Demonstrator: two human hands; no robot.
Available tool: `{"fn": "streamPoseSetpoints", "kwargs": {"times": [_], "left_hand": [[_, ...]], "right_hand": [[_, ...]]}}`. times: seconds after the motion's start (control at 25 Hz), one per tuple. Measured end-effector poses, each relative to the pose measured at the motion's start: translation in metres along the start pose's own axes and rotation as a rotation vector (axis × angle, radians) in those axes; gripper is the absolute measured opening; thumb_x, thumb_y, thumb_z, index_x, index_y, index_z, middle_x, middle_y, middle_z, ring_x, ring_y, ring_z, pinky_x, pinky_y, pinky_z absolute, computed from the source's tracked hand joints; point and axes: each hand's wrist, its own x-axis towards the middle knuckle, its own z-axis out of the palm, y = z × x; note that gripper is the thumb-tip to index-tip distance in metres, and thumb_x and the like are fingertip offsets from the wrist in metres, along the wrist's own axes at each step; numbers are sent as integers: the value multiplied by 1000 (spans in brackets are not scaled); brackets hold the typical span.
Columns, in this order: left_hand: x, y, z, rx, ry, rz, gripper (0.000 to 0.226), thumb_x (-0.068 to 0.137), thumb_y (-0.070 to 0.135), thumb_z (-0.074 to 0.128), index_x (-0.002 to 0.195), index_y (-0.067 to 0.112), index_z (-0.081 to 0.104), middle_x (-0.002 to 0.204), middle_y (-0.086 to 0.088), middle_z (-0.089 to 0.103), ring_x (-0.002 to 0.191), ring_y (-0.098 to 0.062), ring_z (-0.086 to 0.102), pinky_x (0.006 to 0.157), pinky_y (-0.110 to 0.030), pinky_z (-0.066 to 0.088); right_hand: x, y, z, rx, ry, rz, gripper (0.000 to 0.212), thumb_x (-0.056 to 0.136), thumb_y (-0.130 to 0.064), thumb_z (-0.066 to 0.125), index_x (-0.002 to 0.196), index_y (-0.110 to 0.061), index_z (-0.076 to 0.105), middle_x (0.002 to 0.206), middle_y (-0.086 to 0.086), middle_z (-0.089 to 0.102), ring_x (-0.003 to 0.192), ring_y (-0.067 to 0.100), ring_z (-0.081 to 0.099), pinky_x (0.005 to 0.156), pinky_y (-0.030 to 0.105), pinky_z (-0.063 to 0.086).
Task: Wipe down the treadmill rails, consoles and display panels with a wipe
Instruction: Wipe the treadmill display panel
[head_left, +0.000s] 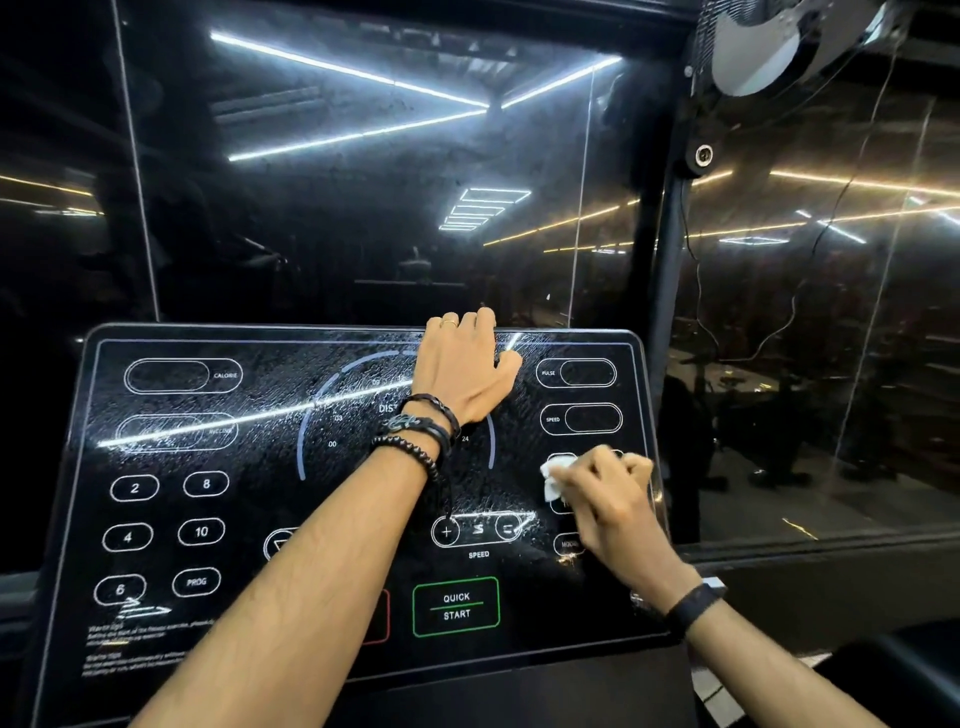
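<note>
Now you wipe the display panel (218, 519).
Your right hand (608, 499) pinches a white wipe (553, 480); your left hand (462, 364) hooks curled fingers over its top edge, covering the dial.

Left hand (462, 364) blocks display panel (208, 457) centre; left keypad side lies open

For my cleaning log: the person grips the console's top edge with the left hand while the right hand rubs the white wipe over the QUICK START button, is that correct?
Not quite. In the head view the right hand rubs the white wipe on the console at its right side, below the SPEED window, not over the QUICK START button. The left hand does grip the top edge.
</note>
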Motion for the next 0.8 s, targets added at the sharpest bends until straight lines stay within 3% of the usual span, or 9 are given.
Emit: {"fn": "streamPoseSetpoints", "kwargs": {"times": [0.08, 0.12, 0.24, 0.4, 0.56, 0.6, 0.72, 0.8], "left_hand": [[0, 0, 1, 24, 13, 9, 55, 81, 48, 20, 102, 11, 54, 95, -7, 64, 84, -29, 50, 88, -44, 38], [-1, 1, 1, 40, 20, 16, 55, 82, 48, 20, 103, 11, 55, 95, -8, 64, 85, -29, 50, 88, -44, 38], [-3, 0, 7, 68, 39, 27, 56, 84, 48, 20, 103, 11, 57, 96, -8, 63, 86, -29, 50, 88, -44, 37], [-3, 2, 3, 48, 39, 26, 58, 81, 47, 18, 102, 10, 58, 96, -8, 61, 86, -28, 48, 90, -44, 37], [-5, 0, 8, 62, 62, 36, 52, 82, 43, 22, 102, 11, 58, 95, -7, 60, 84, -27, 46, 90, -44, 37], [-5, 0, 8, 66, 62, 35, 50, 82, 42, 24, 102, 11, 58, 94, -7, 59, 84, -27, 46, 90, -44, 37], [-4, 1, 5, 60, 58, 39, 48, 82, 41, 25, 100, 11, 57, 93, -7, 58, 83, -27, 46, 89, -44, 37], [-5, 1, 7, 68, 70, 43, 47, 82, 41, 25, 99, 11, 56, 92, -7, 57, 82, -27, 45, 89, -44, 37]], "right_hand": [[9, 3, -6, 18, 85, 182, 22, 87, -4, 67, 105, -18, 71, 86, -10, 50, 80, 6, 47, 78, 34, 27], [6, -1, -5, 29, 76, 186, 22, 87, -4, 66, 105, -17, 71, 86, -9, 50, 80, 7, 47, 79, 34, 28], [-16, -8, -3, -2, -66, -55, 21, 92, -8, 65, 108, -18, 71, 91, -8, 52, 81, 10, 54, 82, 31, 26], [-3, 8, -13, -11, 74, 182, 20, 89, -6, 64, 105, -18, 70, 91, -15, 52, 81, 11, 55, 79, 33, 26], [-21, -13, -3, -25, -47, -73, 18, 92, -6, 63, 105, -17, 70, 92, -12, 51, 80, 12, 56, 79, 34, 28], [-14, -3, -6, -43, -40, -68, 17, 94, -8, 61, 105, -18, 70, 92, -12, 52, 81, 13, 56, 79, 34, 27], [13, 11, -10, -31, 135, 212, 16, 90, -8, 61, 100, -19, 68, 96, -23, 47, 83, 12, 53, 78, 39, 28], [8, -5, -2, -1, 63, 108, 18, 88, -3, 64, 98, -17, 69, 94, -19, 48, 82, 13, 54, 77, 40, 31]]}}
